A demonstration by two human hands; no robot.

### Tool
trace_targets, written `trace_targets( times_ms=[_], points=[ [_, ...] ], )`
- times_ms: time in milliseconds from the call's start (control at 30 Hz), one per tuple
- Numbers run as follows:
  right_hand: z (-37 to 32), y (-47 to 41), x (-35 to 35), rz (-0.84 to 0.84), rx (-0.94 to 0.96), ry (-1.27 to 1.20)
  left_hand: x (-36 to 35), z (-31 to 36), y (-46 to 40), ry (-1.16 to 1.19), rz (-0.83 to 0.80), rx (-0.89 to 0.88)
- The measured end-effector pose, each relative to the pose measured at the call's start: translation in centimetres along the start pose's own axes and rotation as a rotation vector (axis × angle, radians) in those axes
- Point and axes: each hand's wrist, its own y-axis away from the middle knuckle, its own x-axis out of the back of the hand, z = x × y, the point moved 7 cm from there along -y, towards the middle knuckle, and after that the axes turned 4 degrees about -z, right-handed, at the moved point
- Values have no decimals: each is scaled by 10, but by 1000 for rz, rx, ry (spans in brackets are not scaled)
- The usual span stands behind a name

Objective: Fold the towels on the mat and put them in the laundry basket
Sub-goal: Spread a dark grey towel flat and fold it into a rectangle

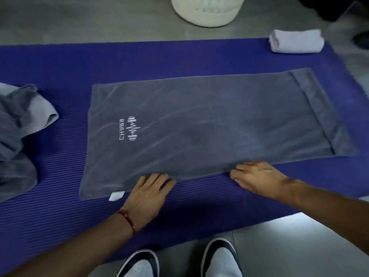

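A grey towel (pixel 209 124) lies spread flat on the blue mat (pixel 60 62), its long side running left to right in front of me. It has a small white logo (pixel 129 128) near its left end and a white label (pixel 116 195) at the near left corner. My left hand (pixel 148 191) is at the near edge of the towel, just right of that label; the fingertips reach the hem, but the picture is blurred there and I cannot tell if they pinch the cloth or only touch it. My right hand (pixel 257 176) is at the same near edge, further right — its fingers point left along the hem and seem to lie on it, and here also I cannot tell if they hold the cloth. Between my two hands the edge bends a little.

On the left of the mat there is a heap of crumpled grey towels (pixel 18 132). At the far right corner of the mat lies a white folded towel (pixel 296 41). The white laundry basket (pixel 207 11) stands on the grey floor (pixel 89 19) beyond the mat — apart from it. My two shoes (pixel 219 258) are on the floor at the near edge of the mat.
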Motion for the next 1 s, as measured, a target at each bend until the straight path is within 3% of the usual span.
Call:
trace_targets(
  times_ms=[133,267,400,533,700,833,1000],
  points=[
    [15,16,-10,-15,-185,-100,2,-16,-7,23,80,13],
    [26,5,-17,-47,-181,-104,8,-20,-15,51,122,18],
    [28,-17,-14,-86,-111,-64,12,-18,-25,-45,63,-50],
    [35,-32,-14,-264,-80,-136,14,-10,-32,-112,-61,-49],
    [21,-33,-3,-84,34,123,28,-6,-30,-50,88,-56],
    [11,-13,-2,23,40,133,21,-1,-14,-65,97,-54],
    [23,7,-15,-27,-70,108,12,1,-16,-133,44,-63]
  ],
)
